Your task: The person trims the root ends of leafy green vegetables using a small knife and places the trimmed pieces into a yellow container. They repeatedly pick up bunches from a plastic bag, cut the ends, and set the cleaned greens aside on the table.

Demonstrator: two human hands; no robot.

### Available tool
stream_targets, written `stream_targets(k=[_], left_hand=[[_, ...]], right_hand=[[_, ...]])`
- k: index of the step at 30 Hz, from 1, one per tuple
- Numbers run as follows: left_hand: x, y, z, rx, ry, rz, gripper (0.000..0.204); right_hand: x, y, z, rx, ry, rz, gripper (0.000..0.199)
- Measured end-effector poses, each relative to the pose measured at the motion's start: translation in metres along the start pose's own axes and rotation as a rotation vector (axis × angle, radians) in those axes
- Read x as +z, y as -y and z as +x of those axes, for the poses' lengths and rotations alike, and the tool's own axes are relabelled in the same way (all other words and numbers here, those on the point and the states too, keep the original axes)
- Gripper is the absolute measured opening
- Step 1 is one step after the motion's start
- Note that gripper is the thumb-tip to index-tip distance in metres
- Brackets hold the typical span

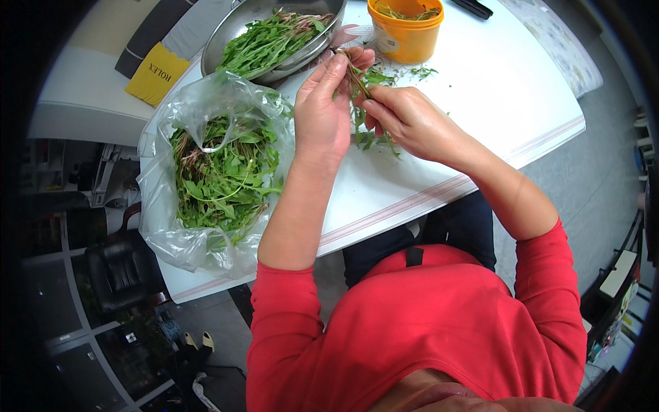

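Note:
Above the table, my left hand (325,103) is closed in a pinch around the root end of a leafy green plant (356,82). My right hand (408,122) grips the same plant's stems lower down, its fingertips pressed together. Leaves hang beneath both hands. To the left, a clear plastic bag (161,223) lies open, with a heap of loose greens (223,175) inside. Behind my left hand stands a metal bowl (217,49) holding a bundle of greens (271,42) with reddish stem ends. Beyond my right hand, an orange bucket (416,42) contains plant bits.
The white table (511,79) has a striped border. Small plant scraps (423,71) lie beside the bucket, and a black object (473,7) rests at the far edge. Left of the table are a yellow bag or cloth (156,74) and a black chair (122,273).

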State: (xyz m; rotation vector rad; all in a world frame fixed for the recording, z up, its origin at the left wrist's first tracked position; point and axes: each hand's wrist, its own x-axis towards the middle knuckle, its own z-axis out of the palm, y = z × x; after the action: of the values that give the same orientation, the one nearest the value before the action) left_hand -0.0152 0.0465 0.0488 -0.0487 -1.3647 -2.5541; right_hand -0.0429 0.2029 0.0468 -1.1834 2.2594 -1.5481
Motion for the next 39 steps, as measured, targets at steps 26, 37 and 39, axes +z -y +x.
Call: stream_targets(k=[26, 37, 39], left_hand=[[-0.015, -0.072, -0.03, 0.049, 0.017, 0.353, 0.027], [-0.015, -0.012, -0.037, -0.258, 0.033, 0.471, 0.031], [-0.019, -0.003, -0.032, -0.282, 0.042, 0.461, 0.031]], right_hand=[[-0.012, -0.048, -0.035, -0.233, 0.146, -0.722, 0.019], [-0.045, -0.05, -0.011, 0.254, 0.15, -0.272, 0.024], [-0.047, -0.054, -0.008, 0.279, 0.05, -0.133, 0.024]])
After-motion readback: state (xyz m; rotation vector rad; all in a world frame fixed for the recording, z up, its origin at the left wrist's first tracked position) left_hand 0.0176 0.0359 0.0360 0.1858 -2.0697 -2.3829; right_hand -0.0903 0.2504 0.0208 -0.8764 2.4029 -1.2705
